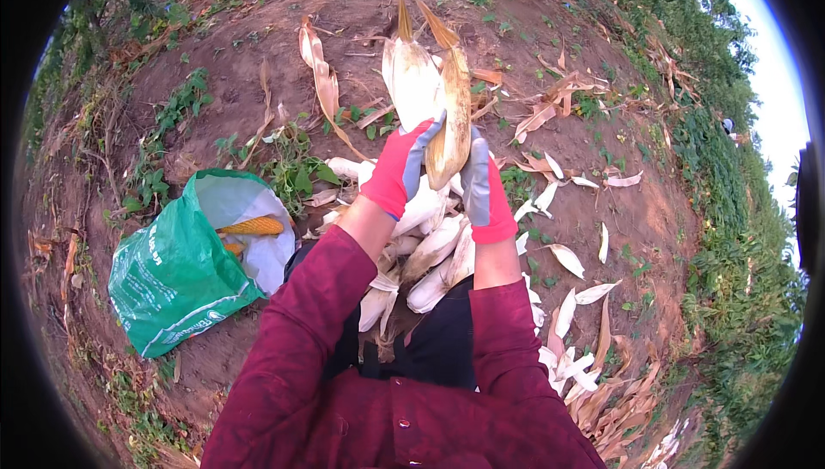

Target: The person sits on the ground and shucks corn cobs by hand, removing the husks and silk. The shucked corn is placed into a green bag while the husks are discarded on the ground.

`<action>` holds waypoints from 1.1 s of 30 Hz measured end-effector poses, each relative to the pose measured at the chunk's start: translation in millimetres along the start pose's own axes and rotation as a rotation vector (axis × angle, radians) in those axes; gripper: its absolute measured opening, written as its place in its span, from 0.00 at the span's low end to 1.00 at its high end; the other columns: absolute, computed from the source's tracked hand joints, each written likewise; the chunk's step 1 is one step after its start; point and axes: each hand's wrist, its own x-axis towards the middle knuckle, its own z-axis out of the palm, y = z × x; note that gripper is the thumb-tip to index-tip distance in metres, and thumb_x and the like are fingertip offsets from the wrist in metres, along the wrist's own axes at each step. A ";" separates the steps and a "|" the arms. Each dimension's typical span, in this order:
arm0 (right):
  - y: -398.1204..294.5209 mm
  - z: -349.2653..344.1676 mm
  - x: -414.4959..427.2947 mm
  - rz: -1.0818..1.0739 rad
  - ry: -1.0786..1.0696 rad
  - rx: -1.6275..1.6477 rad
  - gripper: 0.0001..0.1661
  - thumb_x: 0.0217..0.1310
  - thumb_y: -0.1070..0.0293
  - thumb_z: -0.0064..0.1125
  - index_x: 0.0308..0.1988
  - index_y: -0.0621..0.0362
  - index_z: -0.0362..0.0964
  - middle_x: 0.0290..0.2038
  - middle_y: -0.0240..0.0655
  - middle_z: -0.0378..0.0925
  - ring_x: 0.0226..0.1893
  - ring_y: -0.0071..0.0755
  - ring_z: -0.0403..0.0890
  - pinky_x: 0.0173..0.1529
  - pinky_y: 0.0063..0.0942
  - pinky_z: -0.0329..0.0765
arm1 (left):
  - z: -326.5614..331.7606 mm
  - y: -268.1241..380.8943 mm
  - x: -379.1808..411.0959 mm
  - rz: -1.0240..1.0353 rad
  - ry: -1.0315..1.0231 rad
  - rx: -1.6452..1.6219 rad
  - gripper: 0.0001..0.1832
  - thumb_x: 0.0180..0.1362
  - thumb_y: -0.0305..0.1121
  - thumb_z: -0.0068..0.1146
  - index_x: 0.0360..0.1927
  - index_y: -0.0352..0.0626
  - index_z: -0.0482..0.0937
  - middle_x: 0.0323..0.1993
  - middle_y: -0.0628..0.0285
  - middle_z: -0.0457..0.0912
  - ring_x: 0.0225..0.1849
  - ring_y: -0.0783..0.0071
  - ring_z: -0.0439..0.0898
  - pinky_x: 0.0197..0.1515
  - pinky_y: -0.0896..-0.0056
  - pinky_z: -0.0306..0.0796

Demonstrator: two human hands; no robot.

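Observation:
A corn ear in a dry, brown-stained husk (451,121) points away from me, raised above the ground. Beside it on the left spreads a pale, brightly lit husk section (412,82); whether it belongs to the same ear I cannot tell. My left hand (406,163), in a red and grey work glove, grips both near their lower part. From the other side my right hand (482,188), gloved alike, holds the ear's right edge, its fingers partly hidden. Below my hands, between my legs, lies a pile of corn ears in pale husks (435,250).
On the left a green woven plastic sack (174,275) lies with its mouth towards me, husked yellow corn (254,226) inside. Loose husk strips (567,259) litter the soil (258,69) at right, with a dry husk heap (606,398) lower down. Green plants (728,211) line the right side.

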 end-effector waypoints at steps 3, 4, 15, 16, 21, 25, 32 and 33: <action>21.9 9.7 -1.3 -0.039 0.202 -0.316 0.30 0.67 0.52 0.50 0.58 0.64 0.64 0.49 0.37 0.74 0.45 0.25 0.75 0.50 0.24 0.72 | 2.6 -9.3 5.5 0.106 0.130 -0.002 0.21 0.59 0.35 0.60 0.54 0.39 0.74 0.44 0.66 0.81 0.44 0.78 0.78 0.44 0.74 0.72; 27.0 10.3 -1.5 -0.050 0.259 -0.273 0.27 0.67 0.56 0.51 0.57 0.63 0.66 0.47 0.36 0.75 0.43 0.23 0.76 0.47 0.22 0.72 | 1.6 -12.6 6.6 0.176 0.119 -0.012 0.21 0.59 0.35 0.60 0.54 0.38 0.74 0.45 0.66 0.81 0.45 0.78 0.78 0.45 0.73 0.72; 31.6 28.2 -14.0 -0.175 0.444 -0.160 0.18 0.69 0.57 0.48 0.43 0.62 0.72 0.32 0.30 0.74 0.34 0.20 0.71 0.37 0.23 0.69 | -18.6 -10.1 22.7 -0.083 0.100 -0.534 0.20 0.61 0.49 0.54 0.54 0.56 0.71 0.49 0.62 0.77 0.50 0.63 0.77 0.55 0.55 0.70; 34.7 37.5 -6.7 -0.179 0.400 0.010 0.19 0.69 0.55 0.48 0.42 0.62 0.72 0.32 0.31 0.74 0.32 0.20 0.71 0.36 0.22 0.69 | -49.0 -16.0 37.1 -0.177 0.018 -0.626 0.24 0.59 0.51 0.55 0.54 0.52 0.71 0.50 0.59 0.76 0.51 0.61 0.77 0.58 0.55 0.69; 25.5 19.3 14.4 0.204 -0.138 1.228 0.18 0.67 0.52 0.43 0.31 0.53 0.70 0.12 0.21 0.60 0.09 0.23 0.62 0.17 0.23 0.64 | -40.2 1.1 29.3 -0.012 -0.151 -0.459 0.23 0.62 0.49 0.49 0.48 0.39 0.75 0.37 0.53 0.80 0.35 0.62 0.81 0.38 0.63 0.78; 27.4 -5.5 2.8 0.405 -0.308 1.126 0.18 0.70 0.57 0.37 0.34 0.54 0.71 0.10 0.15 0.56 0.07 0.15 0.52 0.17 0.21 0.53 | -21.3 12.8 22.4 0.060 -0.073 -0.320 0.22 0.62 0.46 0.50 0.50 0.37 0.74 0.37 0.53 0.81 0.36 0.60 0.81 0.42 0.61 0.77; -1.1 -15.7 -43.8 0.504 0.031 0.309 0.24 0.67 0.47 0.48 0.37 0.60 0.73 0.21 0.30 0.74 0.14 0.23 0.73 0.22 0.24 0.74 | -187.7 33.9 75.2 0.171 0.298 -0.365 0.27 0.56 0.51 0.56 0.52 0.44 0.73 0.45 0.55 0.78 0.41 0.61 0.78 0.45 0.62 0.75; 10.3 -31.6 -28.5 0.476 0.146 0.451 0.22 0.67 0.49 0.48 0.41 0.58 0.72 0.27 0.31 0.77 0.18 0.25 0.76 0.29 0.28 0.80 | -212.8 41.8 73.0 0.116 0.206 -0.349 0.28 0.55 0.51 0.57 0.53 0.44 0.72 0.47 0.56 0.77 0.42 0.61 0.78 0.47 0.61 0.74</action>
